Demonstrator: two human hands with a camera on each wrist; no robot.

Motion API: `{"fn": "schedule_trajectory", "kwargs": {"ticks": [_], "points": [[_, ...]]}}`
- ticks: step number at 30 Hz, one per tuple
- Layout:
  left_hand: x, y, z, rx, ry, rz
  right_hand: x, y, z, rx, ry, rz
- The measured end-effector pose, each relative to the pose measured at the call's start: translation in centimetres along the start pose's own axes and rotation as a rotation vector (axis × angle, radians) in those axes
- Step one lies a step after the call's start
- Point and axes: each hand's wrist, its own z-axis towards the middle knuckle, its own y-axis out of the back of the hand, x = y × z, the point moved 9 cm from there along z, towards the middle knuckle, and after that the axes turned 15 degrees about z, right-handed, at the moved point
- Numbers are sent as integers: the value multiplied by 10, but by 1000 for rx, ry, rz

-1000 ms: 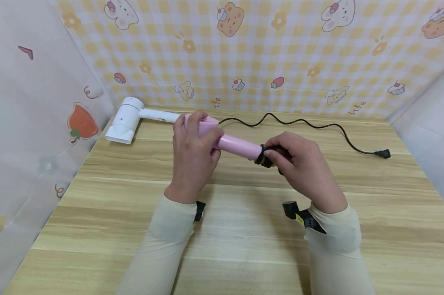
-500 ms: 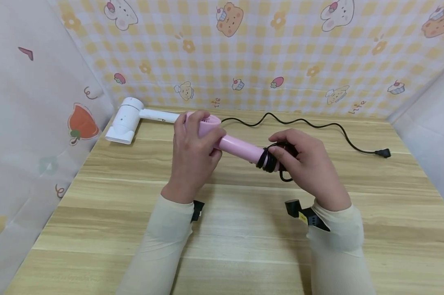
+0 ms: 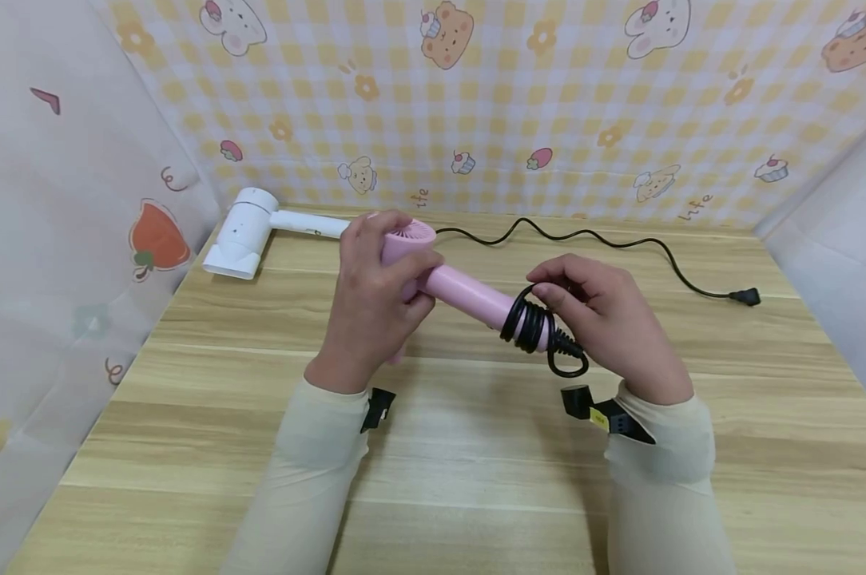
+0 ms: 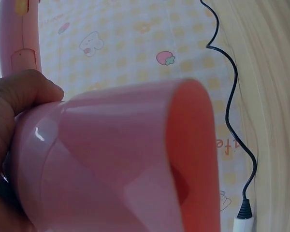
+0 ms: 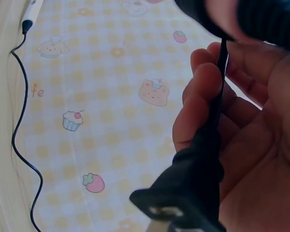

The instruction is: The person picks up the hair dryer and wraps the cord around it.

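My left hand [image 3: 375, 299] grips the head of a pink hair dryer [image 3: 472, 294], thumb and fingers around the barrel. In the left wrist view its wide nozzle [image 4: 121, 145] points away from the hand. The dryer's handle slants down to the right in the head view. Several turns of black cord [image 3: 528, 327] wrap the handle's lower end, with a small loop hanging below. Beside that end, my right hand [image 3: 616, 323] pinches the cord between thumb and fingers. The right wrist view shows the cord's plug [image 5: 183, 188] against the right palm, prongs facing the camera.
A white hair dryer [image 3: 242, 231] lies at the table's back left. Its black cord [image 3: 584, 234] snakes along the back to a plug [image 3: 745, 296] at the right. A patterned cloth [image 3: 505, 120] hangs behind the wooden table [image 3: 462, 495].
The pink dryer's handle end has swung down and toward me. My right hand has shifted slightly right, exposing the cord turns and handle tip it covered before. The left hand keeps its grip.
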Motion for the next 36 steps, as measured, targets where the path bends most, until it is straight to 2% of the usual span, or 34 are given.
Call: {"fn": "schedule_trajectory", "kwargs": {"ticks": [10, 19, 23, 25, 30, 31, 33, 36], "points": [[5, 3, 0, -7, 66, -58, -9, -4, 1, 33, -87, 100], [14, -2, -5, 40, 184, -61, -11, -11, 4, 67, -3, 78], [18, -4, -7, 59, 231, -65, -11, -13, 5, 55, 22, 16], [19, -5, -7, 66, 254, -60, -14, -13, 5, 44, -10, -7], [25, -8, -10, 90, 335, -46, -31, -19, 4, 44, -215, 12], [26, -9, -11, 98, 353, -42, -33, -21, 4, 55, -233, 9], [29, -11, -13, 117, 386, -33, -34, -26, 5, 86, -234, -14], [32, -15, -17, 157, 437, -23, -35, -34, 8, 144, -190, -60]]}}
